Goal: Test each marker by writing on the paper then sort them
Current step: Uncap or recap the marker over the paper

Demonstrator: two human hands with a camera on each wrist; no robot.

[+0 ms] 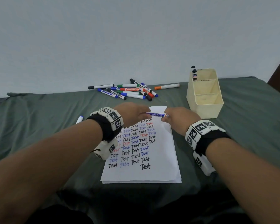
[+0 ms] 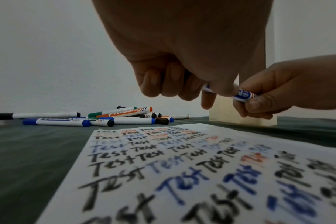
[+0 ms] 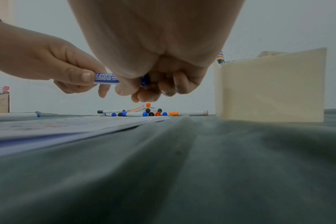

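We hold the white-barrelled, blue-capped whiteboard marker (image 1: 157,114) level above the far edge of the white paper sheet (image 1: 160,160); our left hand (image 1: 132,113) curls round one end and our right hand (image 1: 179,118) pinches the other. We judge it light, rigid and smooth: grip the barrel firmly and pull the cap straight.
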